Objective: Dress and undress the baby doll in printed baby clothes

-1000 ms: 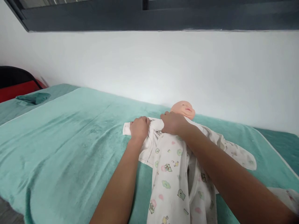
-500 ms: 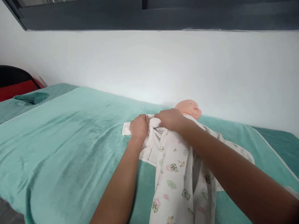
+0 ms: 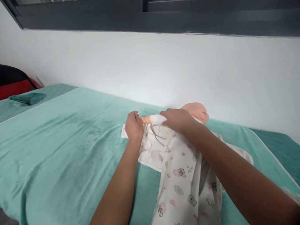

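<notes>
Head view — our left hand pinches the sleeve cuff, our right hand clasps it higher; seemingly soft, light cloth, best gripped at the cuff — doll lying on the bed.

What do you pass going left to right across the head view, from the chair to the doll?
The red and black chair → folded teal cloth → left hand → doll's bare forearm → right hand → doll's head. The sleepsuit spreads under both hands, so it is left out.
</notes>
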A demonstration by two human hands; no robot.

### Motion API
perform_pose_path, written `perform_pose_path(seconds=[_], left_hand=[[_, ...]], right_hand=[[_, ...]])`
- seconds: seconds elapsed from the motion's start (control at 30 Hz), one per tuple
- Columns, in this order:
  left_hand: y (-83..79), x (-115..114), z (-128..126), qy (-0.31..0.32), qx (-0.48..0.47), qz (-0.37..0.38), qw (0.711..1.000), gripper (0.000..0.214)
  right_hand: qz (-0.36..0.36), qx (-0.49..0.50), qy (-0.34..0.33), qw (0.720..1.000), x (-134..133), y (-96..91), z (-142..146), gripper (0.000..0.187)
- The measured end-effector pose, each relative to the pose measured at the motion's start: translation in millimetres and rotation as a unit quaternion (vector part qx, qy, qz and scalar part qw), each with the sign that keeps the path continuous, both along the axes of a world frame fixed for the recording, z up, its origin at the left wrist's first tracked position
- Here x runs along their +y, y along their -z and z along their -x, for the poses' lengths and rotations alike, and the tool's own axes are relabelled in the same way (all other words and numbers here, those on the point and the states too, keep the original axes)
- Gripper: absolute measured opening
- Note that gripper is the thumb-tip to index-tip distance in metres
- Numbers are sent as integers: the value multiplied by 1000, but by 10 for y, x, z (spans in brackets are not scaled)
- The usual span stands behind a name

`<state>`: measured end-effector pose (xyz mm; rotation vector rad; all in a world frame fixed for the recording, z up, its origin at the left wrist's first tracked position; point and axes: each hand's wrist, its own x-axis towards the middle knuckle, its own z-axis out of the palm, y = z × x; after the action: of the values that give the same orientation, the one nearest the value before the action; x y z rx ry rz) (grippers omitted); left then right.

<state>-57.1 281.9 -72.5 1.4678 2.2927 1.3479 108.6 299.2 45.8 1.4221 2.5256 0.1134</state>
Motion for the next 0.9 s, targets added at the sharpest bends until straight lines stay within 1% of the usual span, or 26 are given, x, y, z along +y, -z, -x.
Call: perform_pose_path(seconds=[0.03, 0.07, 0.13, 0.17, 0.3, 0.37, 0.47, 0.6, 0.7, 0.77, 0.83, 0.87, 0.9], left_hand=[[-6, -2, -19, 18, 10, -21, 1000, 39], [-12, -5, -42, 46, 32, -25, 998, 39], [-25, -13, -88, 96, 89, 0, 991, 39], [-31, -16, -104, 106, 110, 17, 988, 40], [-42, -15, -109, 82, 136, 65, 985, 46], [-41, -11, -100, 82, 145, 89, 982, 48], [-38, -9, -103, 96, 162, 125, 974, 49], [-37, -10, -121, 105, 170, 160, 967, 53], [-28, 0, -132, 94, 190, 181, 960, 53], [-18, 5, -140, 90, 203, 188, 957, 52], [-7, 5, -150, 89, 214, 188, 954, 51], [-2, 3, -154, 90, 220, 189, 953, 50], [3, 1, -157, 91, 224, 190, 952, 49]], right_hand=[[4, 0, -10, 1000, 19, 29, 35, 19], [8, -1, -18, 1000, 37, 54, 74, 19], [12, -1, -35, 999, 70, 94, 165, 19], [14, -1, -45, 999, 83, 113, 213, 20], [21, 2, -73, 997, 123, 208, 365, 21], [49, 9, -80, 996, 140, 256, 381, 24], [95, 41, -78, 992, 151, 275, 312, 31], [119, 110, -66, 985, 65, 196, 45, 36], [104, 235, -35, 966, -105, 193, -282, 40], [58, 345, 9, 937, -249, 289, -540, 40], [-14, 439, 83, 894, -389, 473, -806, 41], [-49, 467, 124, 874, -453, 588, -936, 41], [-75, 476, 158, 862, -513, 709, -1060, 42]])
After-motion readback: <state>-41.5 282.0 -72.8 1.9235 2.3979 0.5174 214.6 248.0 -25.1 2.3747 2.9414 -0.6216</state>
